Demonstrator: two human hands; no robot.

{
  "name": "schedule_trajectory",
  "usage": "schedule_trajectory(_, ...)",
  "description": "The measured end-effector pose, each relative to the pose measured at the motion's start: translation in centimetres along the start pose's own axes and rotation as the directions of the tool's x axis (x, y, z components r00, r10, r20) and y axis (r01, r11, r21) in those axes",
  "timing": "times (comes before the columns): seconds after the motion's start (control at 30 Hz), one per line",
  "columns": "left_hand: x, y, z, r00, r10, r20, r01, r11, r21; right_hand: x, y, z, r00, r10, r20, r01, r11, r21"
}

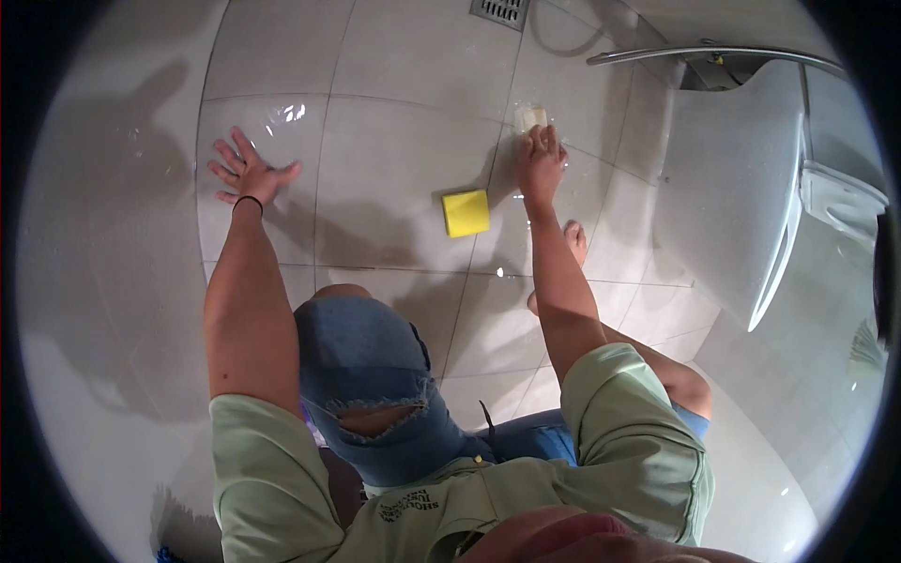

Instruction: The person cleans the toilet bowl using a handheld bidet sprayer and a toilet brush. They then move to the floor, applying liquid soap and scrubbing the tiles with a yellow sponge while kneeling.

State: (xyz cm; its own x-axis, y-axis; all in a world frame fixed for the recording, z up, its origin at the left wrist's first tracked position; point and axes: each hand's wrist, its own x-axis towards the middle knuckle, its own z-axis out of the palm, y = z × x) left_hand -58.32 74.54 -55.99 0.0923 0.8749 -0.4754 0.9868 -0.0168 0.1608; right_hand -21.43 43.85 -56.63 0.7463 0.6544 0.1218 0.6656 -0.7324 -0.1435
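My right hand (540,165) reaches down to the wet tiled floor. Its fingers bend over the near end of a small pale rectangular pad (535,117), whose exact kind I cannot make out. Water shines around that pad. To the left, my left hand (250,172) is spread with fingers and thumb apart over the wet tiles, holding nothing; a thin black band (248,202) circles the wrist. Between the two hands, nearer to me, a yellow square sponge or folded cloth (466,213) lies on the floor, touched by neither hand.
A floor drain grate (501,10) sits at the far edge. On the right are a white ceramic fixture (732,183) and a metal shower hose (711,51). A wall (112,232) rises on the left. My bent knee (359,331) and bare foot (575,241) are close by.
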Motion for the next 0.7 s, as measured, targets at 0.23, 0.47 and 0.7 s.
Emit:
schedule_trajectory(0.23, -0.3, 0.2, -0.4, 1.0, -0.013, 0.014, 0.013, 1.0, 0.009, 3.5, -0.8, -1.4, 0.854, 0.423, 0.303, -0.512, 0.789, 0.34)
schedule_trajectory(0.47, -0.2, 1.3, -0.4, 0.997, -0.014, 0.074, 0.016, 0.999, -0.032, 0.2, 2.2, -1.9, 0.829, 0.258, 0.496, -0.558, 0.346, 0.754)
schedule_trajectory(0.7, 0.3, 0.0, -1.4, 0.996, -0.061, 0.059, 0.059, 0.998, 0.023, -1.2, 2.6, -4.1, 0.818, 0.185, 0.545, -0.512, -0.199, 0.836)
